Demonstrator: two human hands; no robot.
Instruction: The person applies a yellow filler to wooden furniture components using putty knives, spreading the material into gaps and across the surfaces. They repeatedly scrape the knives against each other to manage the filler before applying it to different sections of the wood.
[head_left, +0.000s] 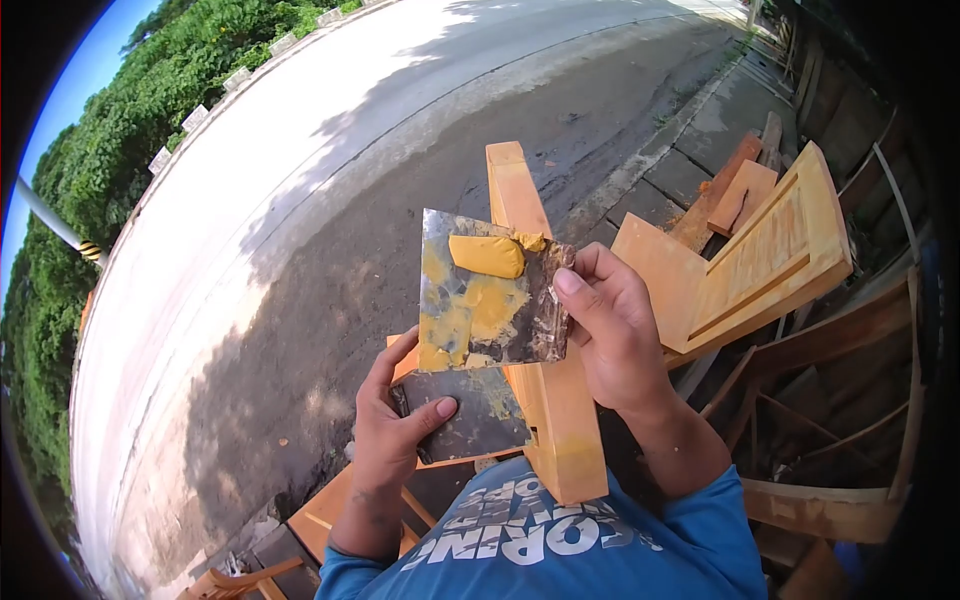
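Observation:
My right hand [615, 335] grips the right edge of a square metal plate [490, 295] smeared with yellow putty, a thick yellow lump [487, 256] near its top. My left hand [390, 425] holds a second, darker flat blade [470, 415] just below it, thumb pressed on its face. Both plates are raised in front of an upright orange wooden post [545, 400] that runs from my chest upward between the hands.
Unfinished wooden furniture parts, a slatted panel [770, 255] and boards, are stacked at the right with darker frames [830, 400] below. A wooden frame [330, 515] lies near my left wrist. A paved road [300, 200] and green bushes fill the left.

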